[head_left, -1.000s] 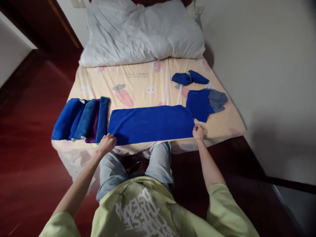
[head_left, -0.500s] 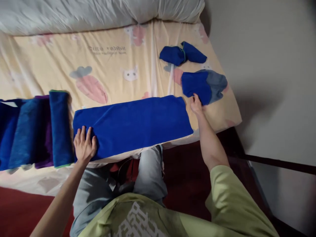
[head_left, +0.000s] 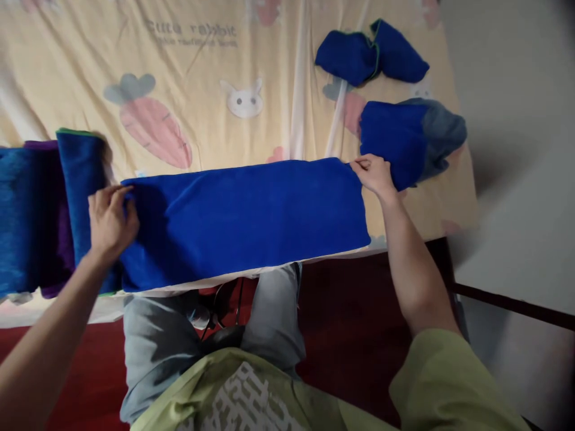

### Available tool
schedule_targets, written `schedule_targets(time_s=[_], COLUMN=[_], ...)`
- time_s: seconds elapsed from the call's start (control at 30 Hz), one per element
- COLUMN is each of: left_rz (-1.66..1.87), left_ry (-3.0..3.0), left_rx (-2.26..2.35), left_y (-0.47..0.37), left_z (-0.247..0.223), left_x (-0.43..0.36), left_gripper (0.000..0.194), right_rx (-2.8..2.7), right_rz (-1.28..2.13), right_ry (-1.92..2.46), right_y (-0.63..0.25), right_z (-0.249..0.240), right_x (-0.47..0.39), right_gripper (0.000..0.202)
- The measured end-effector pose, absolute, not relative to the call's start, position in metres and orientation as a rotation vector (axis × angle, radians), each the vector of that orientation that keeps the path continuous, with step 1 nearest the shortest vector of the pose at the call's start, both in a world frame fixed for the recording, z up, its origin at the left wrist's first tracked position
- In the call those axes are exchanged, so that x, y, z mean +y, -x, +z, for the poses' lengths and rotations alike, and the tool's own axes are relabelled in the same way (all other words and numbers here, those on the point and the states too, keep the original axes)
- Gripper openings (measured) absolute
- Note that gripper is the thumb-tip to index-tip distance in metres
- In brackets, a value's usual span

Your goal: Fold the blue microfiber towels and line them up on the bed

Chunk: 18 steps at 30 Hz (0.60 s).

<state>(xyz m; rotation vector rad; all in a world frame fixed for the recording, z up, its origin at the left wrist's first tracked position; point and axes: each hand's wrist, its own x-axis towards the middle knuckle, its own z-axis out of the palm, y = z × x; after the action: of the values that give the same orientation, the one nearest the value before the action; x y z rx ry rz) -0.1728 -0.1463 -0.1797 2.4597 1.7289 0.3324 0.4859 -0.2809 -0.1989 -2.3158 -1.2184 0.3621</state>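
Observation:
A long blue towel (head_left: 251, 221), flattened into a strip, lies along the near edge of the bed. At its far left corner is my left hand (head_left: 112, 218), thumb and fingers closed on the cloth. My right hand (head_left: 375, 175) pinches the far right corner between thumb and fingertips. Just beyond that hand rests a crumpled blue and grey cloth (head_left: 395, 134). To the left of the strip, a folded dark blue towel (head_left: 81, 185) with green edging lies close by my left hand, partly hidden behind my wrist.
More folded towels, a purple one (head_left: 56, 203) and a blue one (head_left: 18, 215), lie at the far left. Two bunched blue cloths with green edging (head_left: 348, 57) sit at the back right. The bed sheet (head_left: 202, 120) has printed carrots and rabbits. A wall (head_left: 521, 149) stands on the right.
My left hand has gone from lying flat on the towel to its far left corner. My right hand has come off the crumpled cloth onto the far right corner. The view has tilted down.

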Motion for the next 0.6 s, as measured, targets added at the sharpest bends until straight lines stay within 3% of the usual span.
schedule_targets(time_s=[0.2, 0.33, 0.47, 0.6], left_rz=[-0.083, -0.289, -0.077, 0.211], left_ry=[-2.48, -2.388, -2.39, -2.345], left_rx=[1.551, 1.6, 1.755, 1.856], left_y=[0.177, 0.182, 0.178, 0.165], left_z=[-0.169, -0.16, -0.154, -0.164], left_x=[-0.053, -0.041, -0.049, -0.052], left_gripper=[0.051, 0.049, 0.049, 0.044], right_rx=[-1.007, -0.989, -0.94, -0.942], right_rz=[0.777, 0.747, 0.465, 0.299], right_ry=[2.052, 1.994, 2.02, 2.057], right_y=[-0.474, -0.478, -0.494, -0.506], right_z=[-0.199, -0.198, -0.208, -0.224], right_x=[-0.271, -0.268, -0.258, -0.249], right_gripper=[0.036, 0.028, 0.016, 0.016])
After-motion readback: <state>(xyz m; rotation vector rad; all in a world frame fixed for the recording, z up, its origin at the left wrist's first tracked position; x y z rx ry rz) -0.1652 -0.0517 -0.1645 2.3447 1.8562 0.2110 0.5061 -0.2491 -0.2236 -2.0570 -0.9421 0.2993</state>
